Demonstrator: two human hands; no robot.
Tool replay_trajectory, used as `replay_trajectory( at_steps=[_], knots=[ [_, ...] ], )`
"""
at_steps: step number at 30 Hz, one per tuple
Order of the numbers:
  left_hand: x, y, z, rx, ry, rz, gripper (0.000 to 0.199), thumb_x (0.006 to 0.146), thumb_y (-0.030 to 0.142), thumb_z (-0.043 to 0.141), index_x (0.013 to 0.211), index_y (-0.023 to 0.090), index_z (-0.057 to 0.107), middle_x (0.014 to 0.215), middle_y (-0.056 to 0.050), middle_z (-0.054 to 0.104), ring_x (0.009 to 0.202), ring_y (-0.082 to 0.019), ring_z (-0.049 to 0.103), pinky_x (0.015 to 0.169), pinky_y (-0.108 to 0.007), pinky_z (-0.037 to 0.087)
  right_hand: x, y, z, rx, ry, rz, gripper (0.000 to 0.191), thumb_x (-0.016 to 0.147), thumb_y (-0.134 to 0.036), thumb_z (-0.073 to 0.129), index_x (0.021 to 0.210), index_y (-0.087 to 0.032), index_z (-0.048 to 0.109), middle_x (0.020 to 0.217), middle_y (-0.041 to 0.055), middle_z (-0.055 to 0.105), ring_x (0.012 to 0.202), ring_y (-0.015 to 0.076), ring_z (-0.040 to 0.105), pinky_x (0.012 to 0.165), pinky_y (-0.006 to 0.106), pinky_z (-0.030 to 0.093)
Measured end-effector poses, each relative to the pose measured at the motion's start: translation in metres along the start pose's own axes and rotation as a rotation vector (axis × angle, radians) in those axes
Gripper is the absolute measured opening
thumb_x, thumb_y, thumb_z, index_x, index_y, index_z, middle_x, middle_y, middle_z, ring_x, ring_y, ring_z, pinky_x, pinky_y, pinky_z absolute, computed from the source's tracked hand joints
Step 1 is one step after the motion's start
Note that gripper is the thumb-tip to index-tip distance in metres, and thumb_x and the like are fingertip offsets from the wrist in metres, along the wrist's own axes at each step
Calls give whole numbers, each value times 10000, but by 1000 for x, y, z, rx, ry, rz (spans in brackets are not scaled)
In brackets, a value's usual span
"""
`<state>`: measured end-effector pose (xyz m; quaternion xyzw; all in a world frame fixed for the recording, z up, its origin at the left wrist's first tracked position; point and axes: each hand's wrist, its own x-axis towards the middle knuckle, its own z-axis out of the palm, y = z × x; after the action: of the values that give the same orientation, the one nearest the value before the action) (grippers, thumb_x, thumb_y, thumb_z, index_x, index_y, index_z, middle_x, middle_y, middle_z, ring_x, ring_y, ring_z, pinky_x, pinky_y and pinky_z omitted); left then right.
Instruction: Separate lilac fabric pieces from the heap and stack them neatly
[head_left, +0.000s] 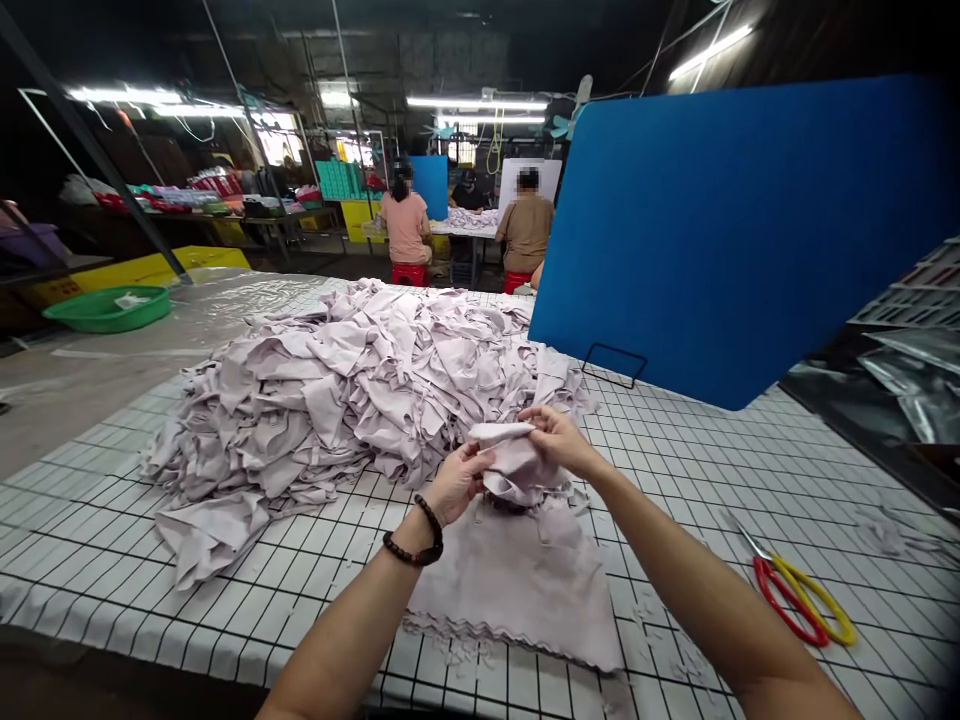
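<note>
Between my two hands a pale pinkish-grey fabric piece (516,470) is held up at its upper edge. My left hand (459,482), with a dark beaded bracelet at the wrist, pinches its left side. The fingers of my right hand (556,438) close on its right side. Just below lies a flat stack of similar fabric pieces (525,590) with wavy edges. Beyond my hands spreads a large heap of the same loose fabric pieces (360,380). Scissors with one red and one yellow handle (802,597) lie on the table to the right of my right forearm.
A grid-patterned cloth (315,600) covers the table, with small scraps scattered on it. At the right stands a tall blue board (720,240) on a black wire foot. A green basin (112,310) sits at the left. Several people (406,228) sit at a table farther back.
</note>
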<state>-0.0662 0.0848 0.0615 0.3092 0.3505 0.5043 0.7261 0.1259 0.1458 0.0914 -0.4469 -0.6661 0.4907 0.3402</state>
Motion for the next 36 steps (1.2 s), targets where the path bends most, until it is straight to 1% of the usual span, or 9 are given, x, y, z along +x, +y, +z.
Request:
replay_trajectory(
  at_steps=[6, 12, 16, 19, 23, 26, 30, 31, 36],
  knots=[
    [2, 1, -5, 307, 30, 39, 342, 686, 376, 721, 836, 139, 525, 616, 56, 517, 458, -31, 455, 425, -146, 345, -9, -27, -24, 231, -176, 161, 363, 698, -418, 670, 923, -134, 651, 813, 33, 662, 702, 132, 582, 623, 230, 448],
    [-2, -4, 5, 314, -4, 41, 366, 706, 438, 690, 817, 157, 484, 543, 66, 496, 404, -58, 475, 388, -166, 355, -10, -34, -28, 248, -220, 122, 399, 709, -444, 668, 958, -133, 662, 827, 45, 677, 747, 159, 608, 657, 254, 474],
    [-9, -12, 15, 90, 28, -33, 298, 776, 396, 643, 852, 156, 485, 771, -49, 645, 608, -139, 641, 533, -233, 495, -11, -42, -21, -21, -60, -124, 332, 797, -418, 582, 971, -151, 680, 902, 61, 686, 838, 195, 619, 718, 299, 485],
    [-12, -13, 25, -156, -30, -9, 215, 830, 318, 596, 947, 149, 533, 1018, -103, 645, 864, -190, 658, 730, -302, 534, -33, -59, 6, -325, 71, -418, 254, 851, -315, 529, 1030, -206, 673, 998, 65, 670, 888, 190, 610, 758, 303, 478],
    [-11, 1, 30, -441, -161, -26, 254, 875, 308, 513, 1046, 134, 582, 1116, -94, 625, 1011, -193, 607, 873, -315, 500, -77, -73, 39, -672, -199, -589, 299, 841, -169, 493, 1083, -261, 643, 1075, 52, 647, 856, 168, 600, 663, 260, 457],
    [-13, 13, 25, -600, -242, -40, 328, 894, 401, 452, 1060, 154, 590, 1265, -70, 555, 1140, -219, 537, 960, -358, 451, -87, -65, 32, -561, -326, -518, 316, 769, -97, 498, 1007, -236, 653, 1030, 41, 654, 843, 159, 599, 680, 255, 460],
    [-16, 16, 21, -602, -284, -28, 389, 899, 427, 437, 1172, 169, 540, 1350, -67, 485, 1177, -202, 513, 924, -315, 471, -64, -37, 1, -200, 60, -203, 279, 687, -37, 421, 835, -170, 617, 826, 44, 637, 741, 148, 585, 652, 269, 463],
    [-16, 15, 22, -585, -287, -27, 360, 909, 373, 436, 1206, 185, 518, 1361, -56, 476, 1174, -183, 517, 915, -292, 474, -58, -31, -2, -122, 49, -147, 284, 667, -36, 437, 850, -166, 610, 834, 44, 634, 759, 151, 584, 671, 274, 464],
    [-15, 11, 31, -474, -291, 44, 439, 890, 166, 446, 1316, 263, 401, 1375, -35, 460, 1190, -172, 507, 934, -316, 473, -48, -16, 17, 169, -448, 8, 251, 658, -152, 632, 908, -162, 615, 883, 26, 620, 794, 157, 567, 683, 266, 443]
  ],
)
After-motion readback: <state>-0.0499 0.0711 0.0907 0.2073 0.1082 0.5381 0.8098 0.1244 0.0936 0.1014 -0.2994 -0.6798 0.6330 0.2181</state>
